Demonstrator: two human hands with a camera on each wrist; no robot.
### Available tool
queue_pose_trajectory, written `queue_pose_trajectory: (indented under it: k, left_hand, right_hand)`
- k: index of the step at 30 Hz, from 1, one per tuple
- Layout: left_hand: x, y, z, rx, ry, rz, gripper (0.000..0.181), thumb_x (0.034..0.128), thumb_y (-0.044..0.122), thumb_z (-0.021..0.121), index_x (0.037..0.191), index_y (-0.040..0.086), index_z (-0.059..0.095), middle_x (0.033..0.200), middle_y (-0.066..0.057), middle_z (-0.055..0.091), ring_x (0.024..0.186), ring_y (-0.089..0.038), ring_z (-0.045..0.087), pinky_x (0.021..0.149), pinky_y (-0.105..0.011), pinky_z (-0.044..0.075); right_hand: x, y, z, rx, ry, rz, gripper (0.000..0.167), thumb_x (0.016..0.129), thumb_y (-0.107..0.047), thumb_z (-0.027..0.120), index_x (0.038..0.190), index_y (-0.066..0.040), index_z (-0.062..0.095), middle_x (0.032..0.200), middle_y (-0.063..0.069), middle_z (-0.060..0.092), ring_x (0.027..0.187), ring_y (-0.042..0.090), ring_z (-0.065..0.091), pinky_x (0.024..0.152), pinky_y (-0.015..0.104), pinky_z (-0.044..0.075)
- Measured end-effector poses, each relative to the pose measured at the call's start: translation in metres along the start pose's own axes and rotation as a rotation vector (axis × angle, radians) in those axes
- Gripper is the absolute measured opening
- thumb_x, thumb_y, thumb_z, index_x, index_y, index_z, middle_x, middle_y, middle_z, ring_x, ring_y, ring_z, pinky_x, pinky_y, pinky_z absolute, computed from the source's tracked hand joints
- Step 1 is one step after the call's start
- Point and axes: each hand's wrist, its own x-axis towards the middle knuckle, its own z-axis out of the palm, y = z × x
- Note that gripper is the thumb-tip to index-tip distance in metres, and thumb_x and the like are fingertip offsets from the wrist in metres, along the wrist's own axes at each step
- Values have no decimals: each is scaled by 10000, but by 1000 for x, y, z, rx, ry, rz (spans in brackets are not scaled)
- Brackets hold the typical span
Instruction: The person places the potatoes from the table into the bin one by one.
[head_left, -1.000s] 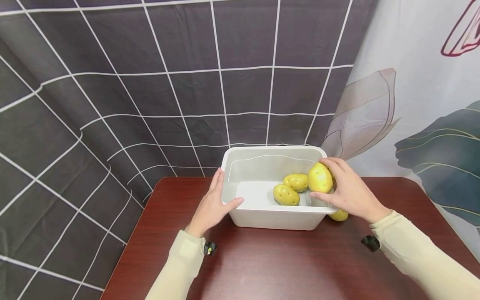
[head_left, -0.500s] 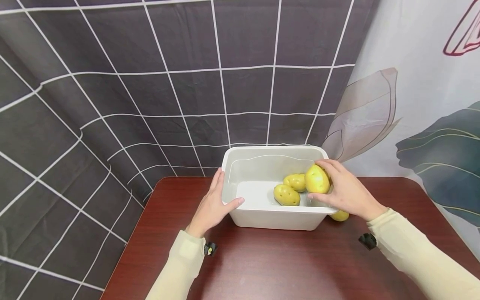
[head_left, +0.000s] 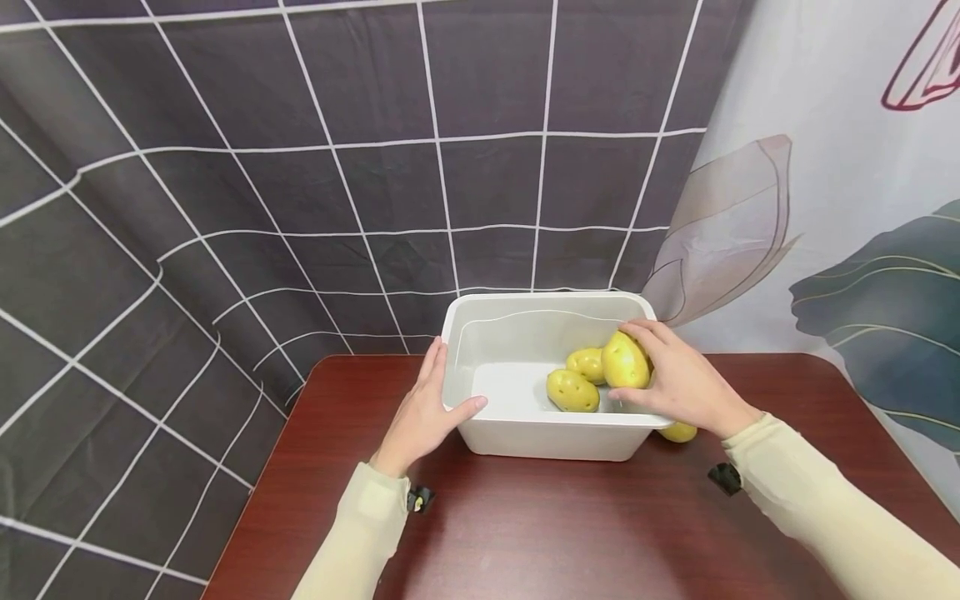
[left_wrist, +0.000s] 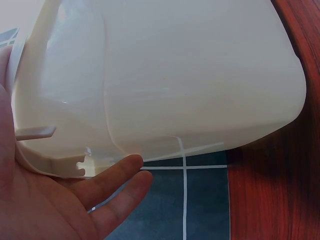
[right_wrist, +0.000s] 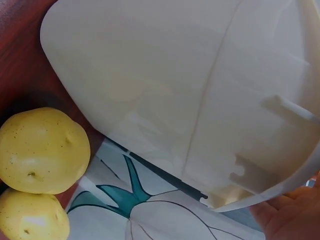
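Note:
A white plastic bin (head_left: 547, 440) stands on the table. My left hand (head_left: 418, 417) rests at its left front corner, thumb over the front rim and fingers fairly straight along the outside. In the left wrist view, two fingers (left_wrist: 112, 192) extend beneath the rim. My right hand (head_left: 686, 379) holds a yellow potato (head_left: 626, 360) inside the bin's right end, above the floor. Two other potatoes lie in the bin: a nearer potato (head_left: 572, 391) and a farther potato (head_left: 585, 364), partly behind the held one. The right wrist view hides the held potato behind the bin wall.
Outside the bin's right end, a yellow potato (right_wrist: 44, 150) and a second potato (right_wrist: 32, 215) lie side by side on the reddish-brown table (head_left: 540, 533). Behind the bin hang a dark grid-patterned cloth (head_left: 495, 183) and a pale printed cloth (head_left: 780, 108).
My right hand has moved a little to the left and down with the potato, deeper into the bin. My left hand and the bin have stayed in place.

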Motion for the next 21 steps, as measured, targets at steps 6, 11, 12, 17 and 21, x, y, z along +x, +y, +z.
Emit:
queue_pose_trajectory:
  k: [6, 11, 12, 17, 21]
  left_hand:
    - [-1, 0, 0, -8, -2, -9, 1031, 883, 589, 684, 1625, 118, 144, 1684, 85, 67, 1463, -232, 328, 1133, -494, 341]
    - [-1, -1, -1, -1, -5, -8, 1039, 881, 614, 671, 1624, 118, 143, 1680, 108, 53, 1464, -227, 327, 1137, -487, 338]
    - [-1, -1, -1, 0, -5, -7, 1041, 880, 622, 667, 1624, 117, 143, 1680, 107, 53, 1463, -228, 328, 1136, -487, 339]
    - [-1, 0, -1, 2, -4, -3, 1046, 877, 634, 660, 1623, 110, 146, 1682, 96, 56, 1464, -236, 328, 1135, -492, 340]
    - [-1, 0, -1, 4, -4, -3, 1050, 875, 639, 659, 1623, 111, 145, 1682, 100, 55, 1461, -236, 334, 1133, -492, 342]
  right_hand:
    - [2, 0, 2, -13, -5, -4, 957, 712, -446, 898, 1453, -14, 473, 1410, 171, 483, 1162, 370, 564, 921, 582, 486]
    - [2, 1, 3, -17, -20, 4, 959, 712, -463, 894, 1448, -11, 476, 1418, 177, 480, 1185, 377, 552, 936, 585, 478]
    - [2, 1, 3, -19, -23, 4, 957, 714, -463, 892, 1449, -13, 475, 1418, 177, 480, 1187, 375, 550, 935, 584, 479]
    - [2, 2, 4, -22, -26, 6, 946, 717, -456, 890, 1445, -15, 478, 1413, 176, 484, 1196, 373, 541, 934, 583, 479]
    - [2, 2, 4, -21, -22, 2, 928, 732, -444, 882, 1447, -10, 477, 1416, 176, 488, 1221, 376, 527, 952, 585, 467]
